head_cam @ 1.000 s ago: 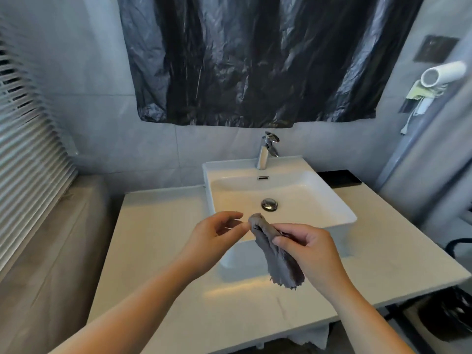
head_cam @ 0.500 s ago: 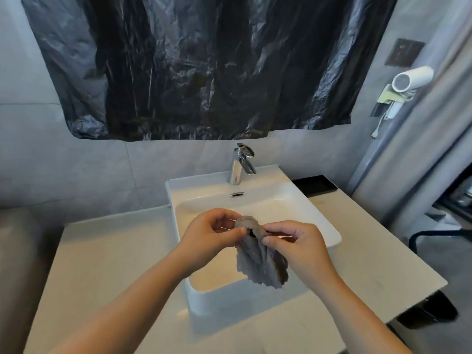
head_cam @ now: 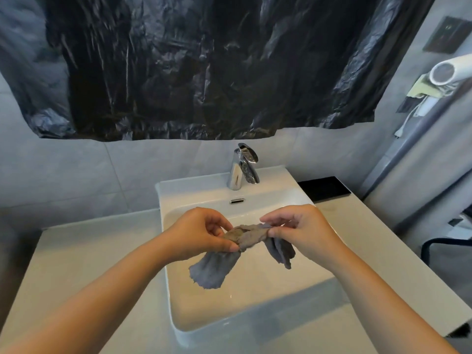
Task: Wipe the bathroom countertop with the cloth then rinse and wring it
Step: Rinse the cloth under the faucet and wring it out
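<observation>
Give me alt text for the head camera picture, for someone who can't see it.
A left hand and right hand each pinch an end of a grey cloth, twisted between them above a white sink. A chrome faucet stands behind; no running water is visible.

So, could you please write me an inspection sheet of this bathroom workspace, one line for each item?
Surface: pale countertop around a white sink.
Job's things: grey cloth, bunched between both hands above the sink, its two ends hanging free; faucet, no running water seen.
Clutter: black tray on the countertop, right of the sink.
Hands: left hand and right hand each grip one side of the cloth.
Cables: a pale cord hangs under the wall hair dryer.
Surroundings: black plastic sheet on the wall above the faucet; grey curtain at the right.
</observation>
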A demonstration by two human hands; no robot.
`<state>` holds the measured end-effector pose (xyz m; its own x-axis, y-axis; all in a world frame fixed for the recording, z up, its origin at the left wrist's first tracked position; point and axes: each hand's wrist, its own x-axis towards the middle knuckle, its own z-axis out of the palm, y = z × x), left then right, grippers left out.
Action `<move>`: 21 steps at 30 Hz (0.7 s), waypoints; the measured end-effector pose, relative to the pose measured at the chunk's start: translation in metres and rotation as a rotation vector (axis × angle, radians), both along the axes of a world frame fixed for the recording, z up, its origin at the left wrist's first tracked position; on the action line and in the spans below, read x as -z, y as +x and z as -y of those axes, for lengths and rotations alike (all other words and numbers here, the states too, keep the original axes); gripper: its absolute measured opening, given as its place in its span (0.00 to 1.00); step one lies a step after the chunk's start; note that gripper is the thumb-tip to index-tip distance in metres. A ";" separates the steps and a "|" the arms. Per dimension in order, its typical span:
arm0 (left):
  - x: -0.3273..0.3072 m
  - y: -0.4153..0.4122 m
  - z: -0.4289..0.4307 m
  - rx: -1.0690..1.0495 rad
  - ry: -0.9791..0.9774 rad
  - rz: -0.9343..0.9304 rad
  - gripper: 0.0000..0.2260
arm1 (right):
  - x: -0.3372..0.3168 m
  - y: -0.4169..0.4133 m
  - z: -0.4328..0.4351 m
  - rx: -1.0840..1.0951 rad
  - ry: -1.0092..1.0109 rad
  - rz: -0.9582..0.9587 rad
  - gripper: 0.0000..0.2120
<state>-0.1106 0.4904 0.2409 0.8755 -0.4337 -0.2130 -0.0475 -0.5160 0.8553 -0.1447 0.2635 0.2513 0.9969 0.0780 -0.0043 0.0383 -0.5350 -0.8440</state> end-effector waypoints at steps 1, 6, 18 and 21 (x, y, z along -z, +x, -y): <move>0.001 0.004 0.004 -0.013 0.006 -0.010 0.14 | 0.003 0.007 0.005 -0.018 -0.008 -0.005 0.15; 0.007 0.015 0.031 -0.175 -0.052 -0.073 0.08 | 0.012 0.040 0.033 -0.117 -0.039 -0.008 0.15; 0.007 0.020 0.096 -0.349 0.258 0.219 0.04 | 0.024 0.105 0.105 -0.467 -0.080 -0.046 0.17; 0.010 0.023 0.099 -0.418 0.280 0.227 0.05 | 0.030 0.118 0.108 -0.411 -0.031 0.029 0.12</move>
<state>-0.0875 0.3912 0.2304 0.9984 0.0065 -0.0561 0.0427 -0.7369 0.6747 -0.0269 0.1560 0.2214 0.8824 0.4702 0.0147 0.2778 -0.4957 -0.8229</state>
